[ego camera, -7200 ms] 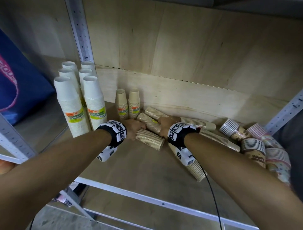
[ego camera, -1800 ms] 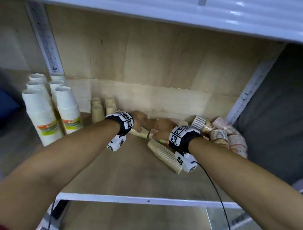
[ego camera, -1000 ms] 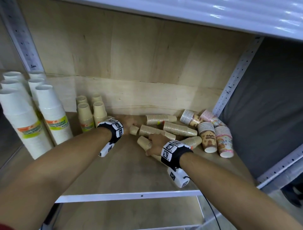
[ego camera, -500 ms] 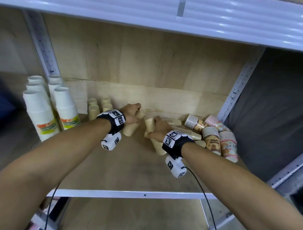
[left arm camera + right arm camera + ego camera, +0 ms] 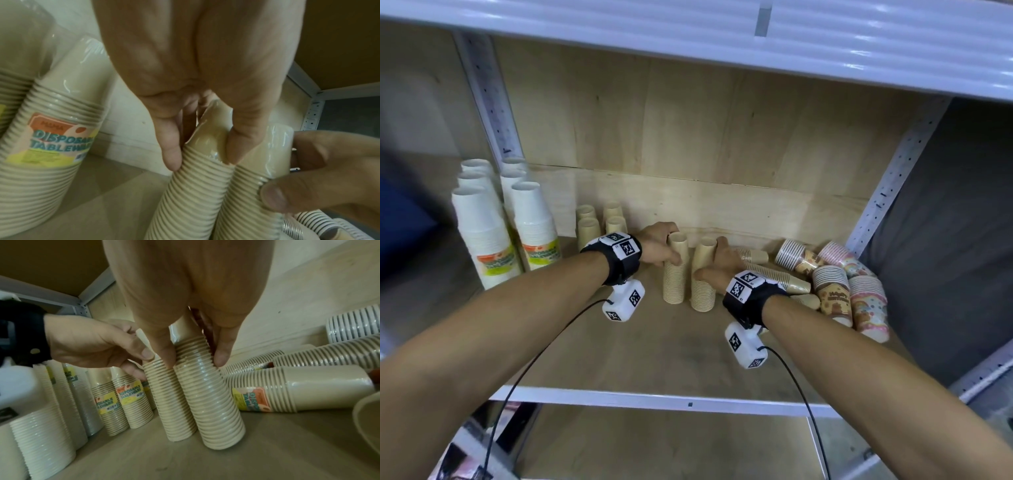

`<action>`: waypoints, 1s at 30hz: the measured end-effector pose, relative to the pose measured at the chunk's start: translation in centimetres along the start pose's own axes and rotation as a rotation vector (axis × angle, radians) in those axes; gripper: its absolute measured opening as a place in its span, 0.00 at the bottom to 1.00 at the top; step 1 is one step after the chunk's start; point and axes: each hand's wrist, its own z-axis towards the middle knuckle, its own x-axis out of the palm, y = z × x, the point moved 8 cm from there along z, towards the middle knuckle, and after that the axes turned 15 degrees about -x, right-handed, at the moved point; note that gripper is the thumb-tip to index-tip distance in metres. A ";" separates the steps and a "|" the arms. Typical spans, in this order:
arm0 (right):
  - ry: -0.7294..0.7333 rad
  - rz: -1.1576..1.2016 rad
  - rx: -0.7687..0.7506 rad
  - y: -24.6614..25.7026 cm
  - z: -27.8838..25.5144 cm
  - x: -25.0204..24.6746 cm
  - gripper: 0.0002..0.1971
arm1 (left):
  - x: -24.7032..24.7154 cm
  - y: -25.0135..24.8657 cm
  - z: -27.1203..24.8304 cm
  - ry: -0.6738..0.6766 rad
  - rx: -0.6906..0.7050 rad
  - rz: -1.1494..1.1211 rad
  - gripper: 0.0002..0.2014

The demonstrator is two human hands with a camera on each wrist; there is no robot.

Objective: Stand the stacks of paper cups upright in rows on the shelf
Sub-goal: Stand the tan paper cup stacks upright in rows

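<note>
Standing two tan stacks: your left hand [image 5: 659, 246] grips one [image 5: 675, 270], right hand [image 5: 719, 265] grips its neighbour [image 5: 702, 277], fingers curled; next, slide both beside the standing tan rows [image 5: 601, 224].

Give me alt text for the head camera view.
Two hands each grip an upright tan cup stack, left hand on the left stack, right hand on the right stack. More tan stacks and patterned stacks lie tipped to the right.
</note>
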 end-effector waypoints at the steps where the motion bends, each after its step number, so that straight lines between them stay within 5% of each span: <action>1: 0.000 0.002 0.001 -0.1 0.1 0.0 0.30 | 0.1 0.0 -0.1 0.005 -0.001 -0.002 0.21; 9: -0.034 -0.014 -0.046 0.3 0.8 -1.2 0.26 | -0.3 -1.1 -0.7 -0.020 0.019 0.038 0.18; 16: 0.036 -0.385 -0.037 1.3 2.1 -2.6 0.23 | -1.5 -3.7 -2.3 -0.117 0.012 0.213 0.19; 23: 0.076 -0.500 -0.038 1.8 2.5 -3.1 0.20 | -1.2 -4.6 -2.9 -0.156 -0.035 0.333 0.17; 30: 0.188 -0.513 -0.115 2.2 2.8 -2.3 0.28 | -0.9 -4.7 -2.6 -0.114 0.013 0.376 0.16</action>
